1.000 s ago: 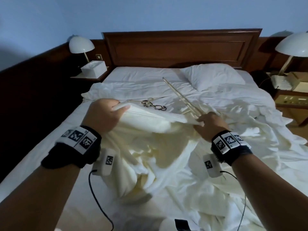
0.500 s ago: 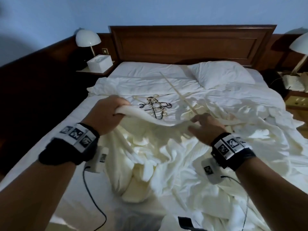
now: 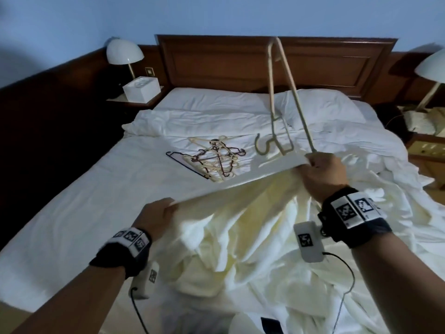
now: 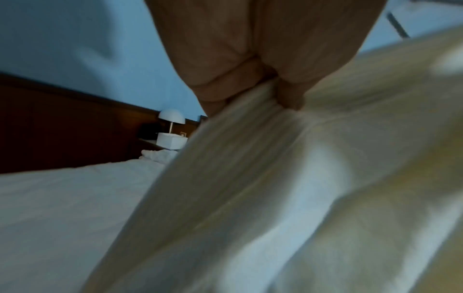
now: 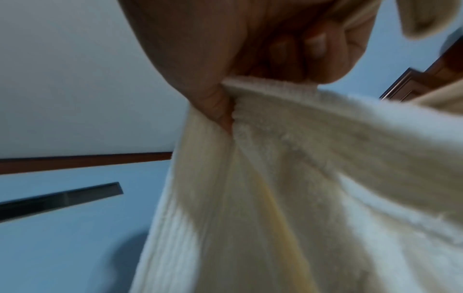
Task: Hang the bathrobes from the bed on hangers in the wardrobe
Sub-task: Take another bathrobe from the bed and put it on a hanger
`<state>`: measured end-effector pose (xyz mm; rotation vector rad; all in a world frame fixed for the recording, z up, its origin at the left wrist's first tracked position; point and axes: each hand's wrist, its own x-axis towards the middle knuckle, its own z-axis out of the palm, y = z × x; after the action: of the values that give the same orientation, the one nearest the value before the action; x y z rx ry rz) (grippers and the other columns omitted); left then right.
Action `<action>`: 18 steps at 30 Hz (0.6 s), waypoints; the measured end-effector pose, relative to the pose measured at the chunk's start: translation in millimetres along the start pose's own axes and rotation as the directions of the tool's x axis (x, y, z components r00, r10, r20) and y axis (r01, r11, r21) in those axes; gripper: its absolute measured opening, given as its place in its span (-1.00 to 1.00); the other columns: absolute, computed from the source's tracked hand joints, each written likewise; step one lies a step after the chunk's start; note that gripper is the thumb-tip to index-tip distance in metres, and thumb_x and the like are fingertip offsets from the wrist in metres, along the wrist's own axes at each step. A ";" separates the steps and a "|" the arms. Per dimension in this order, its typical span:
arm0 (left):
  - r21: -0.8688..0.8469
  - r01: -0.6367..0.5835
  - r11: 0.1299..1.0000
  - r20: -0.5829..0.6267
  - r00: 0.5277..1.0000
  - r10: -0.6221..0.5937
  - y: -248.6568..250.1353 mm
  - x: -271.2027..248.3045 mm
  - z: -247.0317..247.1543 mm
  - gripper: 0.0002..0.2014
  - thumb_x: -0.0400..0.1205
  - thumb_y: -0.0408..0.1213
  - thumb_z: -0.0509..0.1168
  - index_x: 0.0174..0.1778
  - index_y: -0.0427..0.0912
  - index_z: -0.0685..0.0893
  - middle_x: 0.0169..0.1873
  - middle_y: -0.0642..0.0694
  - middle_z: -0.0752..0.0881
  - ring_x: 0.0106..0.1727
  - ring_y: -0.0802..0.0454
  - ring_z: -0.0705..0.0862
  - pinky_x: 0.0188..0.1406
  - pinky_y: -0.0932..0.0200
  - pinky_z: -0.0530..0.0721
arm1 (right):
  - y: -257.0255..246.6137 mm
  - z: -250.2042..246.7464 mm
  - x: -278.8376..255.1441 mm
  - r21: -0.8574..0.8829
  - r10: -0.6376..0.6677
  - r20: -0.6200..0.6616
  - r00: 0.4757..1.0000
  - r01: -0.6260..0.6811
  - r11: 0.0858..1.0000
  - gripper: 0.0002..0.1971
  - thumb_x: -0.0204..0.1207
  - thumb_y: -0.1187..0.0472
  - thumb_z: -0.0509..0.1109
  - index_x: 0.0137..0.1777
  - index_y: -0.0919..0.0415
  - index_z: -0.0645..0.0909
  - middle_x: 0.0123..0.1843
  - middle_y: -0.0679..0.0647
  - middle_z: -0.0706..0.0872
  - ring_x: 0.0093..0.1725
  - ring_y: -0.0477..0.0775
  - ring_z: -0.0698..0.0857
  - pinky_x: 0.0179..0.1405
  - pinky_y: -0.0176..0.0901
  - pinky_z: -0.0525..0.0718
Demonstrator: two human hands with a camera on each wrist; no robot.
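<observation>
A cream bathrobe (image 3: pixel 240 225) is lifted off the bed, its top edge stretched between both hands. My left hand (image 3: pixel 156 215) grips one end of that edge; the left wrist view shows the bathrobe (image 4: pixel 300 178) bunched in curled fingers (image 4: pixel 233 83). My right hand (image 3: pixel 322 172) grips the other end of the edge together with a beige hanger (image 3: pixel 284 97), which stands upright with its hook hanging down. In the right wrist view the thumb (image 5: pixel 213 103) pinches the bathrobe (image 5: pixel 300 178).
A pile of beige and dark hangers (image 3: pixel 212 160) lies on the white bed (image 3: pixel 96 201). More rumpled white fabric (image 3: pixel 397 213) covers the bed's right side. A pillow (image 3: pixel 325 104), a wooden headboard (image 3: pixel 216 61) and bedside lamps (image 3: pixel 122 54) stand at the back.
Both hands have raised and spread the bathrobe's edge. The hanger in the right hand has swung from lying low over the bed to standing upright.
</observation>
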<state>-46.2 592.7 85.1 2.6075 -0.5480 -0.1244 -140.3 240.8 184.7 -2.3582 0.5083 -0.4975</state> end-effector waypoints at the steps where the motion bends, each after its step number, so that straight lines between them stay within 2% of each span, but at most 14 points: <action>1: -0.029 -0.002 1.000 -0.024 1.000 0.001 -5.0 0.1 -1.4 -0.34 0.45 0.37 -0.16 -0.14 -0.09 0.62 -0.21 -0.11 0.71 -0.09 -0.13 0.69 -0.19 0.14 0.38 | 8.3 -3.8 1.3 -0.016 0.033 0.018 0.999 -0.033 0.999 -0.73 0.47 0.10 0.37 -0.33 0.28 0.69 -0.47 0.14 0.63 -0.29 0.24 0.67 -0.38 -0.11 0.47; 3: -0.156 0.000 0.988 -0.054 0.999 -0.009 -0.1 3.4 -8.1 -0.48 0.51 0.35 -0.01 -0.31 -0.02 0.56 -0.38 -0.02 0.65 -0.28 -0.04 0.62 -0.29 0.10 0.45 | 19.0 -4.8 -0.7 -0.082 0.119 0.104 0.987 -0.110 0.990 -0.69 0.48 0.04 0.35 -0.38 0.24 0.65 -0.51 0.07 0.59 -0.38 0.15 0.61 -0.44 -0.16 0.43; 4: -0.271 -0.006 0.963 -0.076 0.997 -0.015 9.3 4.7 -12.6 -0.55 0.58 0.26 0.12 -0.38 -0.03 0.57 -0.48 0.05 0.61 -0.38 0.05 0.56 -0.36 0.14 0.46 | 22.2 -2.5 -2.8 -0.144 0.158 0.144 0.977 -0.137 0.980 -0.72 0.50 0.03 0.36 -0.32 0.20 0.69 -0.47 0.04 0.63 -0.38 0.11 0.61 -0.42 -0.18 0.46; 6: -0.445 -0.048 0.894 -0.120 0.993 -0.006 33.9 7.2 -26.4 -0.63 0.65 0.04 0.24 -0.43 -0.05 0.61 -0.57 0.13 0.53 -0.48 0.18 0.45 -0.46 0.23 0.42 | 25.2 4.3 -7.4 -0.228 0.198 0.173 0.965 -0.157 0.961 -0.79 0.51 -0.01 0.40 -0.03 0.08 0.77 -0.23 0.04 0.77 -0.23 0.09 0.67 -0.23 -0.19 0.53; 7: -0.463 -0.096 0.881 -0.142 0.989 0.034 46.2 8.2 -33.6 -0.64 0.66 -0.01 0.24 -0.43 -0.08 0.60 -0.57 0.13 0.52 -0.48 0.21 0.43 -0.46 0.24 0.41 | 25.2 9.7 -11.8 -0.221 0.197 0.174 0.965 -0.156 0.963 -0.70 0.49 -0.05 0.45 0.15 0.03 0.74 -0.03 0.06 0.80 -0.09 0.10 0.71 -0.10 -0.20 0.57; 9: -0.392 -0.221 0.893 -0.148 0.973 0.176 69.1 9.2 -45.3 -0.64 0.65 0.00 0.22 -0.43 -0.07 0.58 -0.57 0.13 0.52 -0.49 0.25 0.45 -0.45 0.28 0.40 | 18.9 23.9 -25.4 -0.145 0.118 0.203 0.972 -0.089 0.985 -0.37 0.36 -0.19 0.55 0.41 0.01 0.60 0.31 0.10 0.70 0.22 0.11 0.69 0.20 -0.15 0.59; 11: -0.280 -0.343 0.897 -0.114 0.939 0.324 93.2 6.0 -50.1 -0.61 0.62 0.09 0.16 -0.44 -0.08 0.49 -0.57 0.08 0.47 -0.49 0.21 0.45 -0.46 0.30 0.38 | 3.0 40.7 -45.0 -0.076 -0.007 0.299 0.954 0.031 0.997 -0.09 0.18 -0.35 0.58 0.53 -0.03 0.46 0.39 0.06 0.58 0.32 0.07 0.60 0.33 -0.10 0.56; 12: -0.266 -0.387 0.883 -0.089 0.922 0.377 105.2 3.5 -49.5 -0.60 0.60 0.11 0.15 -0.43 -0.11 0.48 -0.55 0.05 0.46 -0.48 0.19 0.45 -0.45 0.30 0.39 | -5.6 48.7 -54.3 -0.056 -0.067 0.346 0.936 0.092 0.994 -0.06 0.14 -0.42 0.55 0.53 -0.08 0.44 0.32 0.02 0.56 0.27 0.02 0.58 0.30 -0.11 0.55; 13: -0.277 -0.414 0.867 -0.061 0.908 0.414 116.0 0.9 -48.2 -0.60 0.59 0.11 0.15 -0.40 -0.13 0.51 -0.53 0.02 0.50 -0.45 0.19 0.48 -0.42 0.30 0.43 | -13.0 55.7 -61.1 -0.040 -0.132 0.366 0.921 0.157 0.987 -0.14 0.15 -0.46 0.50 0.46 -0.12 0.50 0.19 -0.03 0.56 0.17 -0.02 0.58 0.18 -0.14 0.55; 15: -0.296 -0.410 0.863 -0.008 0.904 0.426 132.4 -3.5 -46.3 -0.63 0.56 0.11 0.24 -0.31 -0.14 0.65 -0.44 -0.04 0.62 -0.39 0.17 0.56 -0.35 0.30 0.49 | -24.0 61.7 -63.7 -0.034 -0.224 0.296 0.929 0.244 0.969 -0.53 0.33 -0.37 0.46 0.09 -0.08 0.70 -0.11 -0.08 0.54 -0.11 0.01 0.61 -0.16 -0.19 0.45; 16: -0.294 -0.388 0.874 0.001 0.914 0.406 135.8 -3.9 -46.7 -0.65 0.53 0.11 0.30 -0.28 -0.13 0.68 -0.40 -0.04 0.66 -0.37 0.17 0.58 -0.33 0.31 0.49 | -25.6 60.9 -60.1 -0.049 -0.236 0.240 0.942 0.254 0.966 -0.66 0.40 -0.26 0.46 -0.06 -0.01 0.72 -0.17 -0.05 0.53 -0.17 0.08 0.63 -0.24 -0.20 0.41; 18: -0.260 -0.362 0.895 -0.036 0.930 0.366 133.2 -5.1 -51.2 -0.65 0.47 0.14 0.39 -0.29 -0.11 0.69 -0.39 -0.02 0.66 -0.35 0.15 0.57 -0.35 0.34 0.47 | -22.2 55.6 -49.2 -0.133 -0.214 0.171 0.962 0.238 0.962 -0.79 0.42 -0.07 0.48 -0.07 0.02 0.74 -0.09 0.02 0.61 -0.10 0.14 0.69 -0.23 -0.18 0.52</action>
<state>-89.4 508.8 192.3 2.2055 -0.9475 -0.0855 -150.8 309.2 149.9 -2.5936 0.2106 -0.3831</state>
